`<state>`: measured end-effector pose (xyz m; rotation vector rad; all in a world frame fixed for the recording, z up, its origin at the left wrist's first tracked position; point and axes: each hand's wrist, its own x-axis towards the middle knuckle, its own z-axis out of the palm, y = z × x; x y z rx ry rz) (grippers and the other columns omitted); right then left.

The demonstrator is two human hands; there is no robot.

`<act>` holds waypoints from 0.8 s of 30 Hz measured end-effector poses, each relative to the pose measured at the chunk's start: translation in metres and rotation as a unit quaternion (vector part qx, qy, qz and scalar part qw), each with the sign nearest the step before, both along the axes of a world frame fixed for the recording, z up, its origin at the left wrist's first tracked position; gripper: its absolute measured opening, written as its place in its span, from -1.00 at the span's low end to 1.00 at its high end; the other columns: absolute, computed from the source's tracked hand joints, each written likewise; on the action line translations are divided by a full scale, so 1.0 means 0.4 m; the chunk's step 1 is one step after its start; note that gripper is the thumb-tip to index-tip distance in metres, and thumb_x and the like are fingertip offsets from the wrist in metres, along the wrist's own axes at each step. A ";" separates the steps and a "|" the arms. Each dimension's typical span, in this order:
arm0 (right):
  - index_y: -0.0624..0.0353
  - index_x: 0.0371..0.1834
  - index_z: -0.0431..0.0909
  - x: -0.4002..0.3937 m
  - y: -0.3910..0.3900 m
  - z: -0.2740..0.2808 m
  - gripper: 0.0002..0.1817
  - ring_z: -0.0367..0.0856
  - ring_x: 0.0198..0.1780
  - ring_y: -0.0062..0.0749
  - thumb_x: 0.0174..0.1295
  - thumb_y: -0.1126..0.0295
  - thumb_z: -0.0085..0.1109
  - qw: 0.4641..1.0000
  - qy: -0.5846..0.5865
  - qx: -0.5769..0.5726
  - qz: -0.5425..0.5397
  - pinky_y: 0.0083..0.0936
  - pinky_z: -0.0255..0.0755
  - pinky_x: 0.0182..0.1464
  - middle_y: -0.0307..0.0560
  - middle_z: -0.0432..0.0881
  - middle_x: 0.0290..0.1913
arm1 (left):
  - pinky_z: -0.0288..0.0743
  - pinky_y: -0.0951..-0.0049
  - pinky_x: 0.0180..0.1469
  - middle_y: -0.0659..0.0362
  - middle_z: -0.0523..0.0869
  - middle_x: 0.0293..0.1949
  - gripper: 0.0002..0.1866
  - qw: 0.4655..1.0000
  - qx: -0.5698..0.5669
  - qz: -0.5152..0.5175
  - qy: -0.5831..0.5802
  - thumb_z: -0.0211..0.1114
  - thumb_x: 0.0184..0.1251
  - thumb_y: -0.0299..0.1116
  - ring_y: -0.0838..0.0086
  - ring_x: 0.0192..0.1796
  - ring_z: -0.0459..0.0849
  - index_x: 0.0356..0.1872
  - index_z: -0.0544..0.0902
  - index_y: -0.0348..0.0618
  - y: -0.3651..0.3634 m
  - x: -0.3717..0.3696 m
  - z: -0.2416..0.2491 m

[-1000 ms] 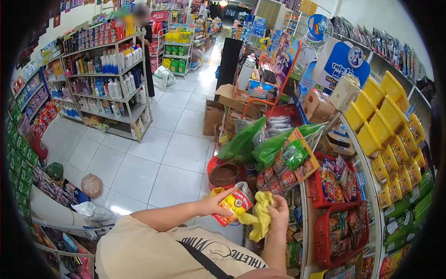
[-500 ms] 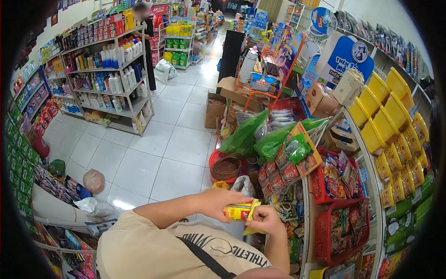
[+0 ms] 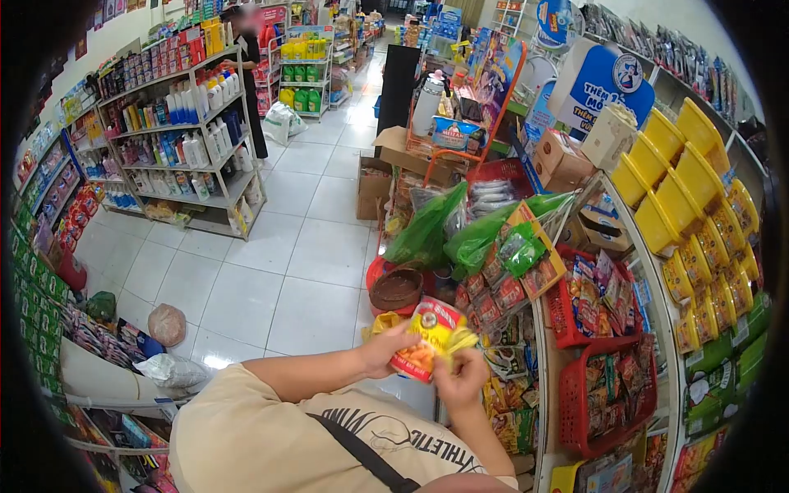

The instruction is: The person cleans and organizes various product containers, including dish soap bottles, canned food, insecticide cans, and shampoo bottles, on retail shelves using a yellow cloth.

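Note:
A red and yellow food packet, printed with lettering and a food picture, is held up in front of my shirt. My left hand closes around its left edge, with the printed face turned toward me. At the packet's right side, my right hand pinches a crumpled yellow piece that looks like cloth. That piece lies against the packet's edge, and the right fingers partly hide it.
Red baskets of packets and yellow tubs stand on the right shelving. Green plastic bags and a brown bowl are ahead. Bottle shelves stand on the left, with a person beside them beyond the tiled floor.
The packet has been raised and turned, so its printed face now shows. My right hand has shifted slightly along its right side. The view has moved a little.

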<state>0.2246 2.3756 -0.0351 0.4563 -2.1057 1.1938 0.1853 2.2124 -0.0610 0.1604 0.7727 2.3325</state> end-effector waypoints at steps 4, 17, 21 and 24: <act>0.22 -0.21 0.26 -0.027 0.004 0.002 -0.76 0.33 -0.34 -0.62 0.08 0.55 0.07 0.965 -0.102 -0.238 0.034 -0.70 0.27 -0.30 -0.18 0.37 -0.32 | 0.37 0.25 0.18 0.08 0.43 0.15 -0.18 0.998 -0.011 -0.056 -0.003 0.27 0.07 -0.01 0.28 0.13 0.49 0.31 0.09 -0.03 0.012 0.038 -0.021; 0.29 0.13 0.26 0.003 0.038 0.007 -0.22 0.41 0.07 -0.14 -0.12 0.11 0.37 0.964 -0.191 0.013 0.183 -0.34 0.23 0.15 0.09 0.40 0.01 | 0.23 0.23 0.27 0.03 0.37 0.20 -0.10 0.995 -0.001 -0.083 0.060 0.38 -0.05 -0.12 0.27 0.20 0.41 0.31 0.11 -0.16 -0.007 -0.004 -0.045; 0.25 0.10 0.29 0.048 0.031 -0.059 -0.17 0.37 0.08 -0.30 -0.32 0.30 0.50 0.899 -0.333 -0.235 0.160 -0.38 0.22 0.16 -0.02 0.39 0.04 | 0.22 0.41 0.24 0.03 0.36 0.18 -0.16 0.937 -0.169 -0.037 0.303 0.31 0.09 -0.26 0.34 0.18 0.40 0.33 0.02 -0.22 0.027 0.012 -0.008; 0.27 0.10 0.26 0.068 0.040 -0.101 -0.16 0.43 0.02 -0.29 -0.33 0.33 0.50 0.914 -0.251 -0.295 0.120 -0.40 0.28 0.11 -0.03 0.42 0.01 | 0.25 0.48 0.21 0.02 0.37 0.17 -0.20 0.882 -0.245 -0.039 0.401 0.27 0.16 -0.24 0.37 0.16 0.41 0.33 0.02 -0.23 0.041 0.011 0.034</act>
